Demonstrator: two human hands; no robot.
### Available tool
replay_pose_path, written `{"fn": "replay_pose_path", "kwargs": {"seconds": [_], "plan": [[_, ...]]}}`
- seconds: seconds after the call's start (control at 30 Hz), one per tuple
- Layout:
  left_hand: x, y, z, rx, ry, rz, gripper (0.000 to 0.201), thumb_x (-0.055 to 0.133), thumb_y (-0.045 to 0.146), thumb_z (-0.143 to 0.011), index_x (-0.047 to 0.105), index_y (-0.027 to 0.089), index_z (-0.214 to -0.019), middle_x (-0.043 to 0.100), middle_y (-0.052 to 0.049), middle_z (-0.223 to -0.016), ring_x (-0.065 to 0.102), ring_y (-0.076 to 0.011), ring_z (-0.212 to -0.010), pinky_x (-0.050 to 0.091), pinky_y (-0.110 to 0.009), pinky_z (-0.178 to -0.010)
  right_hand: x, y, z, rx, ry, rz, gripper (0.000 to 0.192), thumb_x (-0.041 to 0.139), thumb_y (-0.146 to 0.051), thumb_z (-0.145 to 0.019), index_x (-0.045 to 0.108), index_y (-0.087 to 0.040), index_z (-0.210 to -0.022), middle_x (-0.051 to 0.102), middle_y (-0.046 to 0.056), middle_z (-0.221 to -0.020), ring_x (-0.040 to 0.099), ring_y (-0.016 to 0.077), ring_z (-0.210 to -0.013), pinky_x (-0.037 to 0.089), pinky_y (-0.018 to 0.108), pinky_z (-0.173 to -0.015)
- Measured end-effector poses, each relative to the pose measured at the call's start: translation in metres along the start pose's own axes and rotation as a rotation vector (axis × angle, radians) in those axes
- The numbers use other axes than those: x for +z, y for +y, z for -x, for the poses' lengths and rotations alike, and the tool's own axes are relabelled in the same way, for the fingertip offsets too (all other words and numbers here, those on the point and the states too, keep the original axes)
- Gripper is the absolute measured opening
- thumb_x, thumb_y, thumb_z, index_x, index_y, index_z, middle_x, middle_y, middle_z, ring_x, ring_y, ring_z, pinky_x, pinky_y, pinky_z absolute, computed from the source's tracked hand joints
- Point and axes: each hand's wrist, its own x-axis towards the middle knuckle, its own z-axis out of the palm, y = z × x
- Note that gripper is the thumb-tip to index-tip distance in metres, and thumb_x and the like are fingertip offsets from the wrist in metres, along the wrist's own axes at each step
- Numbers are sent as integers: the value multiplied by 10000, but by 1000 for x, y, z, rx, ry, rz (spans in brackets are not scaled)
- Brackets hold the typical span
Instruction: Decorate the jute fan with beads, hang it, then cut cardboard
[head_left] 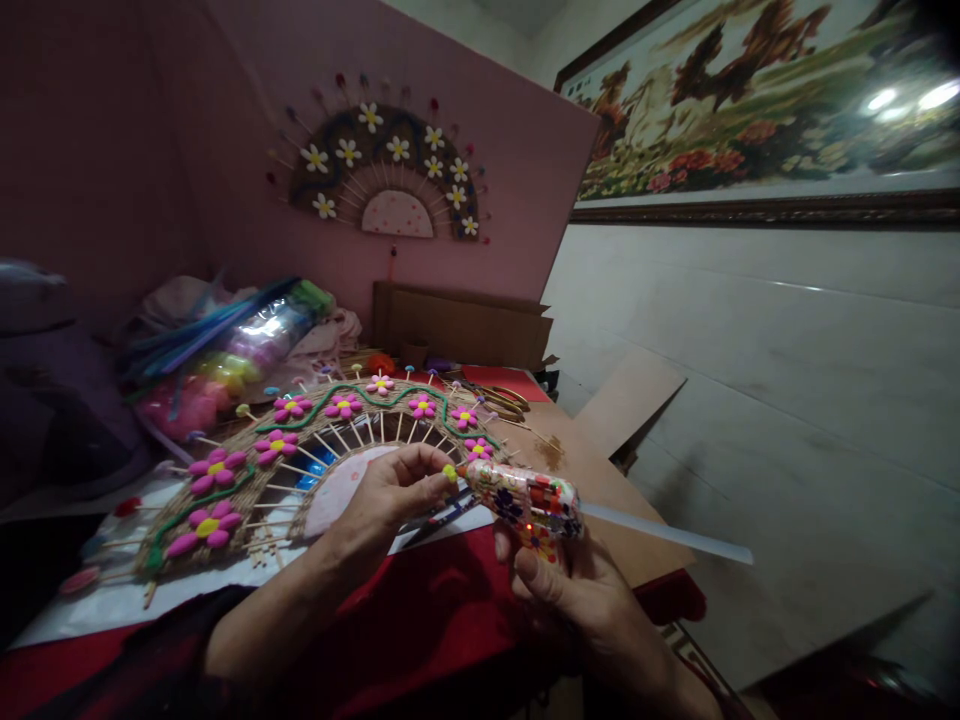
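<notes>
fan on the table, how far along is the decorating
Done: the fan already carries pink flowers and a green cord along its arc. In hand: the left hand pinches a small yellow piece at the glue gun nozzle, right hand gripping it. Left: attaching that piece.

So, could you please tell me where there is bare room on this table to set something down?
The brown cardboard sheet right of the fan craft is mostly bare, bordered by the scissors behind and the glue gun in the right hand. The left side is crowded: the fan and the bagged supplies. The left hand pinches a small yellow piece.
</notes>
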Motion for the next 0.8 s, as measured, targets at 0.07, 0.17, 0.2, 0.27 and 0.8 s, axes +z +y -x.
{"fn": "replay_pose_path", "kwargs": {"seconds": [0.07, 0.17, 0.2, 0.27, 0.8], "plan": [[0, 0, 0, -1, -3, -1, 239, 773, 292, -650, 624, 144, -764, 633, -4, -688, 545, -93, -604, 403, -210, -589, -2, 3, 0, -3, 27, 1, 315, 684, -456, -747, 619, -187, -897, 455, -36, -552, 338, 72, -443, 276, 205, -386], [-1, 0, 0, -1, -1, 6, 237, 772, 288, -652, 623, 143, -766, 637, -4, -695, 554, -94, -622, 411, -212, -607, -2, 6, -1, -6, 62, -14, 347, 699, -453, -731, 609, -187, -936, 509, -19, -634, 370, 70, -472, 305, 206, -415], [-1, 0, 0, -2, 0, 6, 236, 771, 288, -653, 624, 142, -768, 640, -6, -702, 559, -97, -632, 416, -215, -615, -1, 7, -1, -3, 68, -24, 351, 703, -451, -726, 604, -186, -933, 516, -17, -656, 367, 64, -472, 300, 203, -415], [-1, 0, 0, -2, 2, 5, 235, 770, 288, -653, 624, 141, -765, 644, -10, -711, 562, -99, -639, 418, -215, -618, 1, 7, -1, 4, 73, -40, 345, 701, -449, -730, 596, -179, -918, 508, -22, -663, 345, 48, -456, 270, 192, -402], [-4, -2, -5, 5, 30, -30, 246, 760, 321, -649, 611, 144, -735, 637, -15, -679, 534, -91, -580, 396, -202, -552, -61, -33, -23, -348, 275, 130, 480, 620, -535, -752, 619, -132, -1013, 514, 15, -653, 354, 71, -439, 237, 207, -355]]}}
